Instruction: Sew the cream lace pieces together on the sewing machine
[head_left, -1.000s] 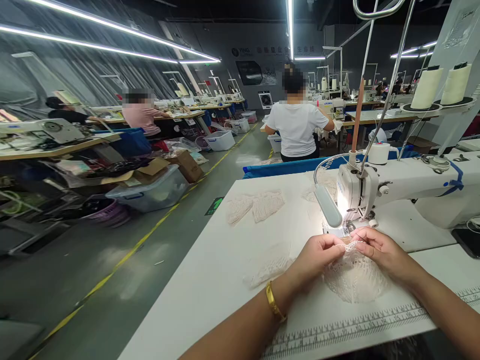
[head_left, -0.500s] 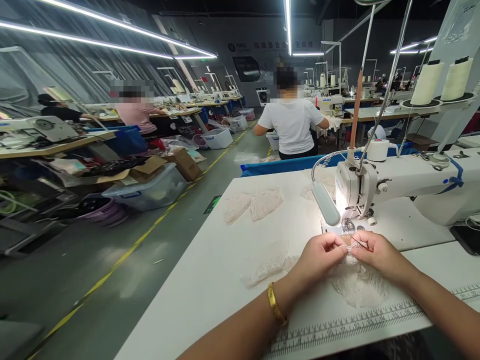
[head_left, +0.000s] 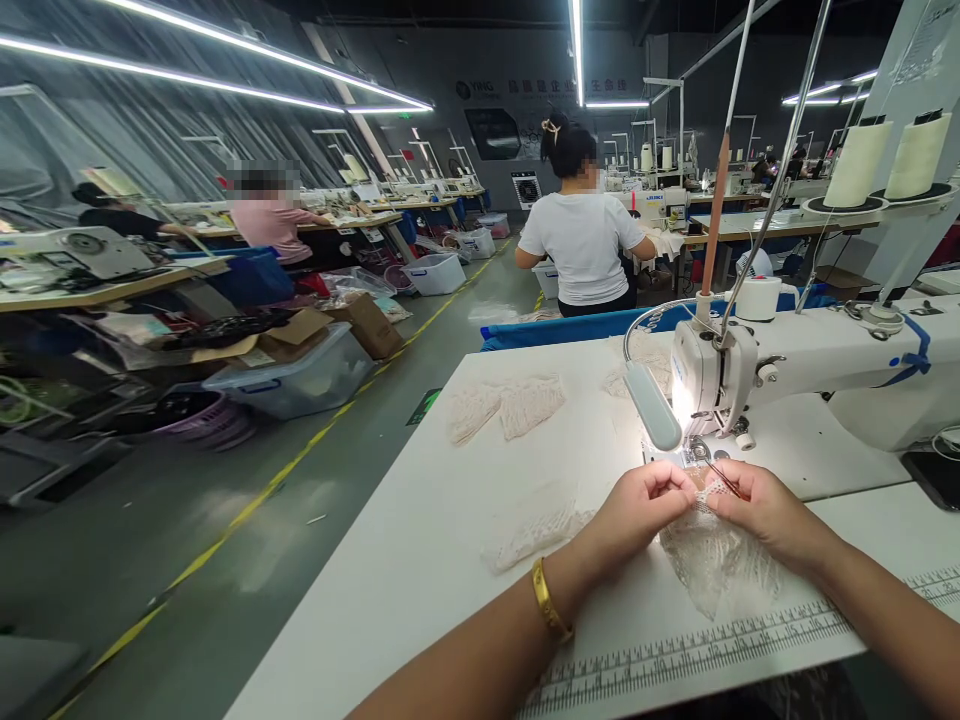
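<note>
My left hand (head_left: pixel 651 502) pinches the top edge of a piece of pale lace fabric (head_left: pixel 716 565) between thumb and fingertips. Close beside it, my right hand (head_left: pixel 754 505) is closed on the same edge, and a thin dark pointed tool (head_left: pixel 726 482), perhaps tweezers or small snips, sticks out from its fingers. The lace hangs down below both hands over the white table (head_left: pixel 420 520). Just beyond my fingertips is the lit needle area of a white sewing machine (head_left: pixel 712 370). The fingers partly hide the lace's upper edge.
More lace pieces (head_left: pixel 506 405) lie at the table's far left, and another lace piece (head_left: pixel 536 530) lies left of my hands. A ruler strip (head_left: pixel 697 655) runs along the front edge. A phone (head_left: pixel 934 478) rests at right. A person in a white shirt (head_left: pixel 577 245) sits ahead.
The hanging lace has shifted and spread slightly beneath my hands. Both hands stay in almost the same place, with the dark tool now a little higher at its tip.
</note>
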